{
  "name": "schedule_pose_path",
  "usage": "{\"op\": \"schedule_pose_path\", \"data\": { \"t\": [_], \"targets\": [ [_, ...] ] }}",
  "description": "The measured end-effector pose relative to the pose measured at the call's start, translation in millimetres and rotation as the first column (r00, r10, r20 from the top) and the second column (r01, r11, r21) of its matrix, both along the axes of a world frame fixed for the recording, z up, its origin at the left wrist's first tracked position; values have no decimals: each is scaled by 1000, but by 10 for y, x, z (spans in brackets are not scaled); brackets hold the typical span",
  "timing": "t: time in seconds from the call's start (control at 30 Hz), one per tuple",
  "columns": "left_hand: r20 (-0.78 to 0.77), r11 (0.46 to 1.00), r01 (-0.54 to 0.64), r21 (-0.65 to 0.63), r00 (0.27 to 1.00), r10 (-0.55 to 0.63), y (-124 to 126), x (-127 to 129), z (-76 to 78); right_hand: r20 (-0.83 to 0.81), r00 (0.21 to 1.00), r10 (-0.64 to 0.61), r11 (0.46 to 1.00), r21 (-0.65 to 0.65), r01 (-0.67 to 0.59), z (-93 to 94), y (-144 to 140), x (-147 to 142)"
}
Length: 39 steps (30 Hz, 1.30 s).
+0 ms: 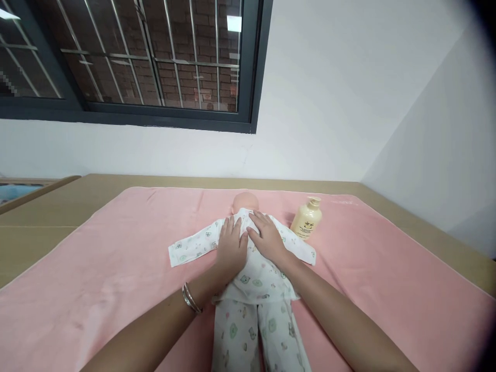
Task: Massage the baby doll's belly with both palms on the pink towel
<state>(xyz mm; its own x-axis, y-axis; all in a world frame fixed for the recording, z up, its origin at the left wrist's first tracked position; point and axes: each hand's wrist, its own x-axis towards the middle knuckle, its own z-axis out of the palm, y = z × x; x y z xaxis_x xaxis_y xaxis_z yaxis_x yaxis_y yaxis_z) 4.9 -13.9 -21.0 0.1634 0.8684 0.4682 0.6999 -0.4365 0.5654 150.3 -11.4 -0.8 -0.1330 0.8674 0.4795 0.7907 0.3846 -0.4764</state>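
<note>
A baby doll (245,200) lies stretched out on a pink sheet, its bald head toward the wall and no facial features showing. It wears a white printed long-sleeved top (253,281) and matching trousers (235,330), sleeves spread to both sides. My left hand (232,247) rests flat on the left side of the doll's upper body, fingers extended. On the right side of the upper body lies my right hand (268,237), also flat with its fingers stretched out. The two hands sit close together, thumbs near each other. Neither one grips anything.
A pale yellow pump bottle (307,219) stands right of the doll, close to its right-hand sleeve. The pink sheet (116,258) covers most of a wooden table (50,212). Behind it rise a white wall (318,103) and a dark-framed barred window (155,57).
</note>
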Motion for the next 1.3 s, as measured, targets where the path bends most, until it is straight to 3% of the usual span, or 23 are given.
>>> {"op": "schedule_pose_path", "data": {
  "t": [0.7,0.87,1.0,1.17,1.3],
  "targets": [
    [-42,1000,-3,-15,999,3,-20,6,30,13,999,-37,999,-26,37,56,-61,-7],
    [-68,990,5,-138,998,-14,192,-48,124,50,994,-97,993,-64,100,75,-97,-75],
    [-74,977,30,-213,996,-47,445,-152,189,150,973,-178,976,-100,194,98,-284,-276],
    [-68,976,58,-212,995,-74,586,-245,187,290,954,-72,990,-99,105,135,-534,-462],
    [-172,994,-16,-108,985,-3,442,-178,191,189,982,-26,985,-160,57,165,-363,-296]
  ]
}}
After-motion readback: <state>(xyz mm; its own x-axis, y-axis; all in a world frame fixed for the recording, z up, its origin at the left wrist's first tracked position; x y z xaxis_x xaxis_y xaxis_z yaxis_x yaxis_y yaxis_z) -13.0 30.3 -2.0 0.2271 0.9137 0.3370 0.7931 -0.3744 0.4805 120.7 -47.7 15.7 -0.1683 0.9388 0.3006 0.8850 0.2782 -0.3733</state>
